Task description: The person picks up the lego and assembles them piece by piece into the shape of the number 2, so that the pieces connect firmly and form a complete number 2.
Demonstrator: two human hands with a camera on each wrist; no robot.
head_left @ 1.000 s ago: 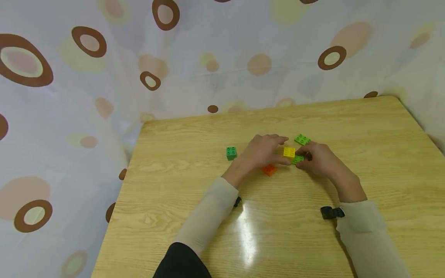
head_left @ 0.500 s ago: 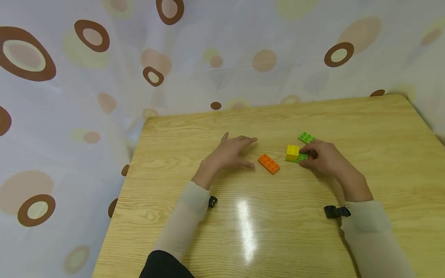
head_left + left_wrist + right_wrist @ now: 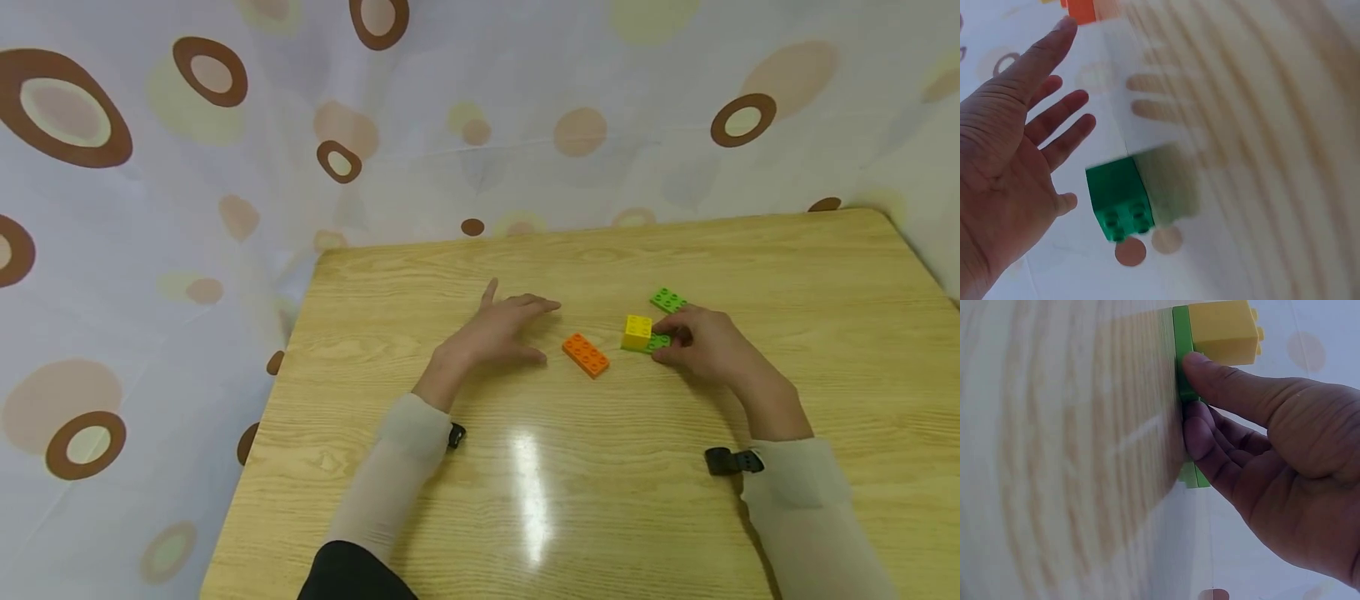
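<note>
My left hand point(image 3: 498, 332) hovers flat over the wooden table point(image 3: 600, 500), fingers straight and spread, holding nothing. It hides a dark green brick in the head view; the left wrist view shows that brick point(image 3: 1119, 200) on the table just off the palm of the left hand point(image 3: 1004, 162). An orange flat brick point(image 3: 586, 355) lies to the right of that hand. My right hand point(image 3: 705, 346) pinches a light green plate point(image 3: 659, 342) that carries a yellow brick point(image 3: 637, 332). In the right wrist view, thumb and fingers of the right hand point(image 3: 1285, 456) press the plate point(image 3: 1183, 362) below the yellow brick point(image 3: 1222, 331).
A second light green plate point(image 3: 667, 299) lies just behind the right hand. A spotted cloth backdrop point(image 3: 225, 167) hangs behind and to the left of the table. The table's left edge runs near the left forearm.
My left hand has left the yellow brick and moved left over the dark green brick, uncovering the orange brick. The right hand has stayed on the green plate.
</note>
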